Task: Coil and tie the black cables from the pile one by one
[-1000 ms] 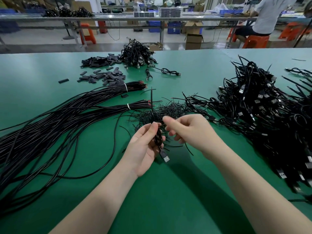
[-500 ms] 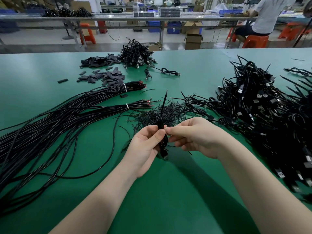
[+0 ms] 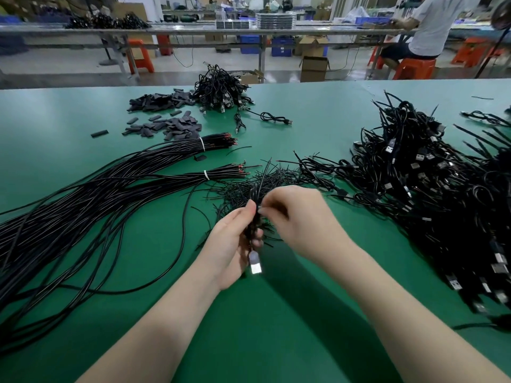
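Above the green table (image 3: 276,341), left hand (image 3: 231,244) clasping the coiled black cable (image 3: 253,226) upright, USB plug (image 3: 255,264) dangling below, right hand (image 3: 298,219) pinching the tie at its top.

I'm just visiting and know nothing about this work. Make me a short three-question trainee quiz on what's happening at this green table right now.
1. True or false: the left hand holds a coiled cable with its silver USB plug hanging below.
2. Multiple choice: the big heap of finished cables lies A) left of the hands, B) right of the hands, C) on the floor.
3. Fill in: the right hand works at the coil above a scatter of thin black ____.

Key: 1 true; 2 B; 3 twist ties, most likely; they are too thin to name for certain.
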Demonstrator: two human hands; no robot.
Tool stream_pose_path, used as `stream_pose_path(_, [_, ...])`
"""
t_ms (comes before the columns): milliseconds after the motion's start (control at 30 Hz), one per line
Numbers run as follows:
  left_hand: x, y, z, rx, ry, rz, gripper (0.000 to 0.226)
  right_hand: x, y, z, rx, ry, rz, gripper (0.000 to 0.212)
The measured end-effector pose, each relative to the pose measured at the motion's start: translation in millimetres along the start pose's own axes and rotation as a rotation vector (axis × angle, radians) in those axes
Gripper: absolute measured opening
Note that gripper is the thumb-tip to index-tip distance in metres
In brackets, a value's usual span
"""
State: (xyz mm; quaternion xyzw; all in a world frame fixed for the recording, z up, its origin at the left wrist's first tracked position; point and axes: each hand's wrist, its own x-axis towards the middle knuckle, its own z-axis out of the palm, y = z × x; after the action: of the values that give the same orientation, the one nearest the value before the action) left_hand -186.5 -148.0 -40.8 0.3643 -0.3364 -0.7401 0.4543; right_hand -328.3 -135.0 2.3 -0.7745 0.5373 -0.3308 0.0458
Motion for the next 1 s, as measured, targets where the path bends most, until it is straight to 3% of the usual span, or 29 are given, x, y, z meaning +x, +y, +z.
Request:
stream_pose_path(67, [0.4,2.1,-1.6,-0.034,0.024,-0.06,0.021,-2.0,0.9,7.1,-0.274,0.035,-0.316,0.009])
stream_pose_path(133, [0.2,1.6,-1.2,-0.061,0.02,-0.061,0.02,-4.1,5.7,8.6,-0.316,0.032,-0.38,0.013])
stream_pose_path(200, [-0.4,1.2,-1.0,-0.084,0.01,-0.011,0.018,-1.8,4.4,3.4,-0.106,0.045,-0.197,0.003])
stream_pose_path(267, [-0.5,0.6,-1.2,-0.118,-0.001,0.044,0.015,-1.0,3.7,-1.5,0.107,0.07,0.121,0.015])
stream_pose_path(367, [-1.5,-2.1,0.8,-0.101,-0.055,0.109,0.007,-0.3,4.9,-9.6,0.44,-0.102,0.524,0.038])
stream_pose_path(500, [-1.4,-5.6,1.8,-0.059,-0.12,0.152,0.014,-4.2,3.1,-9.5,0.806,-0.264,0.729,0.029])
stream_pose_path(633, [-0.7,-5.5,0.5,-0.06,-0.118,0.159,0.012,-2.0,2.6,-15.8,0.985,-0.331,0.802,0.019])
stream_pose_path(733, [-1.9,-4.5,2.9,-0.056,-0.086,0.155,0.007,-3.3,0.4,-17.3,0.994,-0.289,0.738,0.01])
stream_pose_path(833, [-2.8,-2.9,4.2,0.0,-0.021,0.118,0.011,-3.3,-3.2,-8.7,0.775,-0.093,0.555,0.012])
stream_pose_path(900, [-3.3,-0.9,5.6,0.012,0.022,0.093,0.018,-3.2,-4.8,-2.4,0.433,0.043,0.325,0.011])
stream_pose_path(1000, [-4.1,1.6,4.8,-0.015,0.038,0.067,0.022,-5.7,-1.5,5.4,-0.077,0.162,-0.205,0.007])
